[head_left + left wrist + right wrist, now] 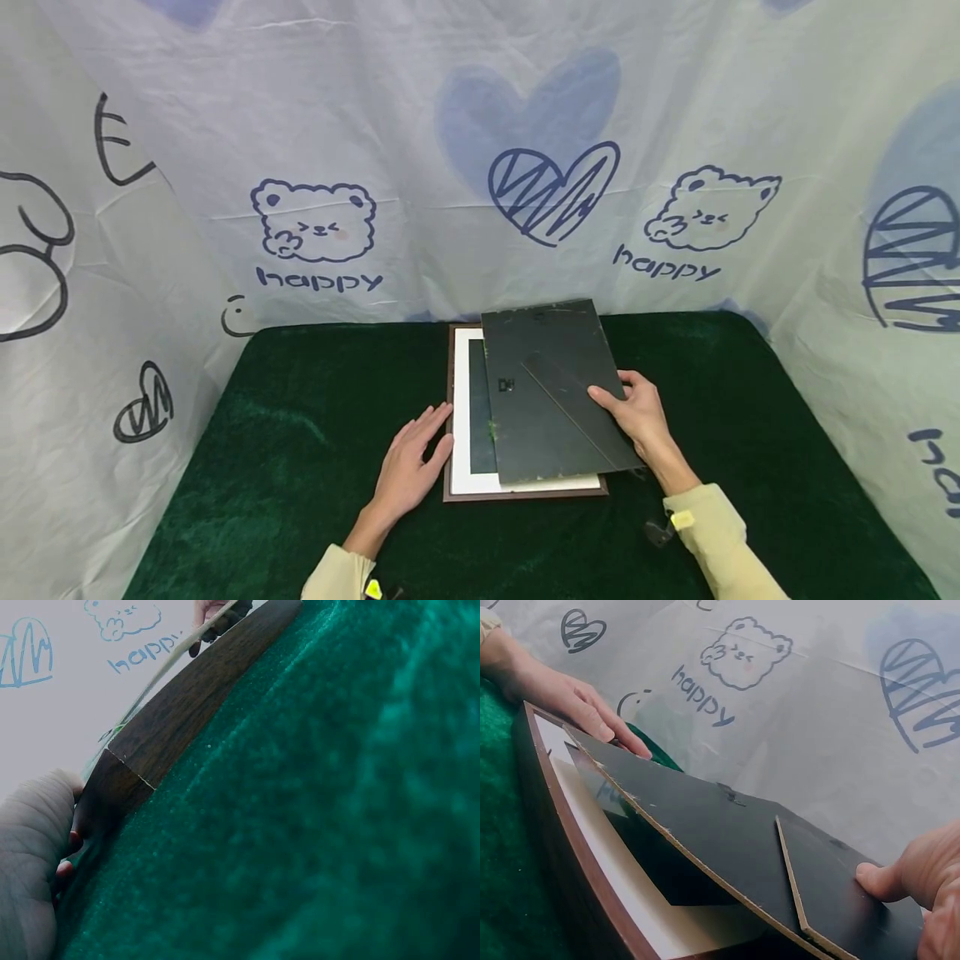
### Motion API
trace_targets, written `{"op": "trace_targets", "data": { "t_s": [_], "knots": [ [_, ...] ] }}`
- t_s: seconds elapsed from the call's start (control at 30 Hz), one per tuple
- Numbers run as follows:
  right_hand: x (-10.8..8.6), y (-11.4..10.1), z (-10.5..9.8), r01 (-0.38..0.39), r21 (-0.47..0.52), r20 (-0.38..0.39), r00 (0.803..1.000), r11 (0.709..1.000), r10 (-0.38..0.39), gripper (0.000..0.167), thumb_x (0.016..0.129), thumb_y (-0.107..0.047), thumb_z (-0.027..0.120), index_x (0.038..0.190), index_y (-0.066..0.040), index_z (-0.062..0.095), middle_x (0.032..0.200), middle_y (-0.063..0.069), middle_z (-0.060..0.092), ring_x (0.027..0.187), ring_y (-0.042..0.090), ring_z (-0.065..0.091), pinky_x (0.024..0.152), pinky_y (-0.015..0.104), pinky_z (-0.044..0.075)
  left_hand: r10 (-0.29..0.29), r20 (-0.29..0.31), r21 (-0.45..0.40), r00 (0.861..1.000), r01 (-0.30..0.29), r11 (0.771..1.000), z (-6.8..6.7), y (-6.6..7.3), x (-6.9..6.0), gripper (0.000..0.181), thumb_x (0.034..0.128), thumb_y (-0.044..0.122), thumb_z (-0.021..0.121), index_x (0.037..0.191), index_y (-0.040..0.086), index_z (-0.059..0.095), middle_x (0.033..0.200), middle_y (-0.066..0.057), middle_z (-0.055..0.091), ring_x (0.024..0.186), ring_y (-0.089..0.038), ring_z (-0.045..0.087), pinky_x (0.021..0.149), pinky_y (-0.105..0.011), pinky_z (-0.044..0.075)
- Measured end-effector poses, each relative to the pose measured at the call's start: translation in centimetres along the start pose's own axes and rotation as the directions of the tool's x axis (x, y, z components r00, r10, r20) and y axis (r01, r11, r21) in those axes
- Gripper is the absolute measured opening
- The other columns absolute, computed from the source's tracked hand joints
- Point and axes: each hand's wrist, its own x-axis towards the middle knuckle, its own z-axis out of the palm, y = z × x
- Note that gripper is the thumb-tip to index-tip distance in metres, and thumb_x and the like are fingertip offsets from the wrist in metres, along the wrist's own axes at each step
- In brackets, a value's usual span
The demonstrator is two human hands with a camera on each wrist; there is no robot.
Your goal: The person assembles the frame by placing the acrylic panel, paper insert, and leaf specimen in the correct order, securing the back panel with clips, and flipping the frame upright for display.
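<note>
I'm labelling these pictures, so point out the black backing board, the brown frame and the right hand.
Black backing board (pixel 549 405): head view, middle of its dark face.
Brown frame (pixel 184 709): left wrist view, its wood-grained outer side.
Right hand (pixel 639 412): head view, back of the hand.

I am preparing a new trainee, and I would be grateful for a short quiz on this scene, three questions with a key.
1. Which hand grips the black backing board?
2. Fill the gap: the cloth under the brown frame is dark ____.
3. True or false: the board lies flat and fully inside the frame.

Key:
1. The right hand, with its thumb on the board's upper face.
2. Green.
3. False: the board is tilted, and in the head view it reaches past the frame's right side.
</note>
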Motion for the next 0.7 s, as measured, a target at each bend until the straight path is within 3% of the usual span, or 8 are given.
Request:
{"op": "trace_targets", "data": {
  "t_s": [0.23, 0.7],
  "knots": [
    [0.4, 0.2, 0.7, 0.045, -0.021, -0.015, 0.999, 0.999, -0.045, 0.066, 0.094, -0.023, 0.08, 0.144, 0.007, 0.048, 0.118, 0.031, 0.069, 0.071, 0.009, 0.069, 0.064, 0.024, 0.057, -0.017, 0.012, -0.001, 1.0, 0.017, 1.0, 0.0, 0.1, 0.0, 0.052, 0.1092, 0.039, 0.055, 0.158, 0.024, 0.047, 0.162, 0.005, 0.046, 0.154, -0.02, 0.035, 0.126, -0.051, 0.023],
    [0.1, 1.0, 2.1, 0.046, -0.102, -0.004, 0.999, 0.994, -0.046, 0.068, 0.096, -0.026, 0.078, 0.147, 0.007, 0.046, 0.123, 0.031, 0.068, 0.08, 0.017, 0.072, 0.067, 0.029, 0.059, -0.023, 0.024, -0.001, 0.999, 0.023, 1.0, 0.0, -0.1, 0.0, 0.053, 0.1096, 0.042, 0.053, 0.159, 0.025, 0.046, 0.163, 0.005, 0.045, 0.155, -0.018, 0.033, 0.126, -0.051, 0.021]
  ]
}}
